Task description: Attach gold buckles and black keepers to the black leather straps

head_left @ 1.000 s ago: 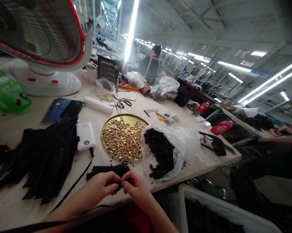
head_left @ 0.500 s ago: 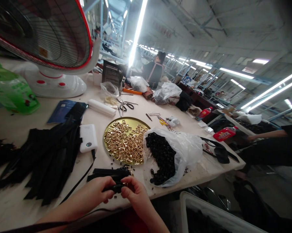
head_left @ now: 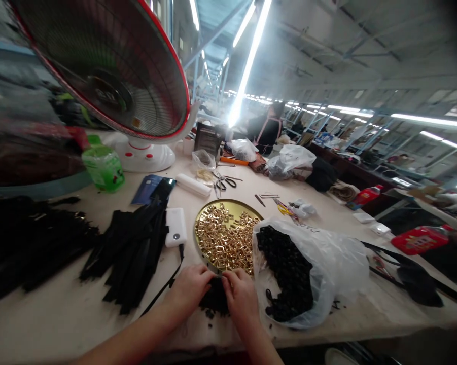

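"Strips (head_left: 131, 253) lie left on your surface (head_left: 61, 334). Then?"
"Your left hand (head_left: 192, 284), at a black bundle (head_left: 215, 298) near the front edge, then your right hand (head_left: 241, 293)."
"Their fingers (head_left: 205, 277)?"
"Narrow; I can't tell whether they hold it. Right of them, a plastic bag (head_left: 342, 258) lies open."

Buckles (head_left: 220, 242) on tray (head_left: 235, 207), bag (head_left: 337, 258) right, strips (head_left: 127, 253) left, scissors (head_left: 225, 182) behind

"Can the right hand (head_left: 242, 294) go right?"
"No, the bag (head_left: 327, 266) is just beside it."
"Straight ahead?"
"The tray (head_left: 236, 206) is there."
"And the left hand (head_left: 192, 287)?"
"A thin gap runs between tray and white box (head_left: 175, 227)."
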Motion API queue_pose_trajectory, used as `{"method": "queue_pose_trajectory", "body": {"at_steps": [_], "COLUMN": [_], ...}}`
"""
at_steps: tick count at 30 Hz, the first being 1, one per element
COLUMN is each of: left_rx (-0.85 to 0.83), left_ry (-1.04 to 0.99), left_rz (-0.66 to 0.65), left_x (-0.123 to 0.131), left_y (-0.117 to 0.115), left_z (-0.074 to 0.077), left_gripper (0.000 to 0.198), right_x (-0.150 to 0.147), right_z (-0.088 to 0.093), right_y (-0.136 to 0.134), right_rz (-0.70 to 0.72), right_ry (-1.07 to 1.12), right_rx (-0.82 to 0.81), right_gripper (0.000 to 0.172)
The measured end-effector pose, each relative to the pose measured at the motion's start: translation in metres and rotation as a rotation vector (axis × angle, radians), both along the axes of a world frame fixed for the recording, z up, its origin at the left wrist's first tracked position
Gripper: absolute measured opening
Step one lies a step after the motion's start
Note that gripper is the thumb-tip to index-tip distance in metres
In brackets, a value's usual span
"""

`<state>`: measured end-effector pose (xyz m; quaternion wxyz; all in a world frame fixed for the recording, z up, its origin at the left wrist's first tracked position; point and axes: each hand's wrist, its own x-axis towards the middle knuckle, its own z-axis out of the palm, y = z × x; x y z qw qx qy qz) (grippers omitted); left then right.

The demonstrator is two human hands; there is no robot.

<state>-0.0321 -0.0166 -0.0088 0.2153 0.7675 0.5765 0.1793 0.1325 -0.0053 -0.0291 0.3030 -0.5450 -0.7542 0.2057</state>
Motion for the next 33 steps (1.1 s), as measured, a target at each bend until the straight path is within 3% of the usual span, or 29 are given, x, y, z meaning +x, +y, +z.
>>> {"method": "queue_pose_trajectory", "body": {"at_steps": [4, 11, 13, 16, 19, 21, 22, 24, 26, 28, 30, 33], "left_rx": [0.082, 0.155, 0.13, 0.11, 0.138, 0.15, 0.132, 0.004, -0.164, -0.366, -0.501, -0.577], "left_ry": [0.139, 0.406, 0.438, 0.428, 0.381, 0.27, 0.161, -0.33, -0.789, -1.118, -1.328, -1.427], "left_rz": [0.105, 0.55, 0.6, 0.609, 0.595, 0.544, 0.494, 0.375, 0.383, 0.407, 0.444, 0.507], "left_x": [-0.026, -0.148, -0.17, -0.181, -0.168, -0.147, -0.132, -0.098, -0.061, -0.029, -0.004, 0.013], "left_y": [0.003, 0.034, 0.041, 0.045, 0.042, 0.038, 0.036, 0.03, 0.023, 0.015, 0.009, 0.0], "left_z": [0.003, 0.027, 0.026, 0.025, 0.032, 0.041, 0.045, 0.053, 0.058, 0.059, 0.055, 0.043], "left_gripper": [0.023, 0.034, 0.031, 0.025, 0.026, 0.027, 0.026, 0.023, 0.023, 0.023, 0.02, 0.015], "right_x": [-0.002, 0.003, 0.002, 0.002, 0.007, 0.009, 0.009, 0.004, -0.004, -0.011, -0.015, -0.012], "right_z": [-0.01, -0.014, -0.012, -0.006, 0.003, 0.01, 0.014, 0.02, 0.022, 0.022, 0.021, 0.02], "right_y": [0.004, 0.002, 0.001, -0.003, -0.008, -0.012, -0.014, -0.019, -0.025, -0.031, -0.037, -0.039], "right_rz": [0.013, 0.006, -0.007, -0.015, -0.031, -0.061, -0.074, -0.062, 0.008, 0.09, 0.132, 0.078], "right_ry": [-0.114, -0.074, -0.053, -0.009, 0.05, 0.111, 0.152, 0.265, 0.43, 0.608, 0.756, 0.892], "right_rx": [0.084, 0.138, 0.154, 0.15, 0.125, 0.098, 0.076, -0.013, -0.172, -0.34, -0.458, -0.552], "right_gripper": [0.026, 0.024, 0.023, 0.023, 0.022, 0.02, 0.02, 0.021, 0.024, 0.036, 0.042, 0.033]}}
